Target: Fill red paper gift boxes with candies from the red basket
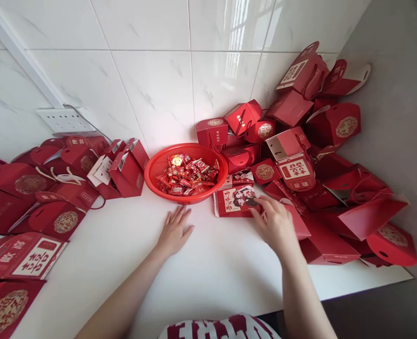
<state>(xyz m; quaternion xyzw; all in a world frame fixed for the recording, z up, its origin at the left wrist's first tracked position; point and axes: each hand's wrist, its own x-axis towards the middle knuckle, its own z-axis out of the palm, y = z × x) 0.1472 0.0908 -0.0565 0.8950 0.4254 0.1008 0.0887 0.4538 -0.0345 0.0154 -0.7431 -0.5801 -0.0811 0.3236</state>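
At the near edge shows the person's red-and-white garment (222,328), both bare forearms reaching from it over the white tabletop (208,273). The left hand (175,230) lies flat, palm down, fingers spread, holding nothing, just near of the red basket (148,172). The right hand (275,226) is open too, its fingertips on the near right corner of a flat red packet (234,201) lying right of the basket. The basket holds a heap of red wrapped candies (187,176). Left of it, two small red boxes (125,172) stand open; I cannot tell whether anything is in them. Heaps of red gift boxes (335,127) fill both sides. By my judgement, little filling is done.
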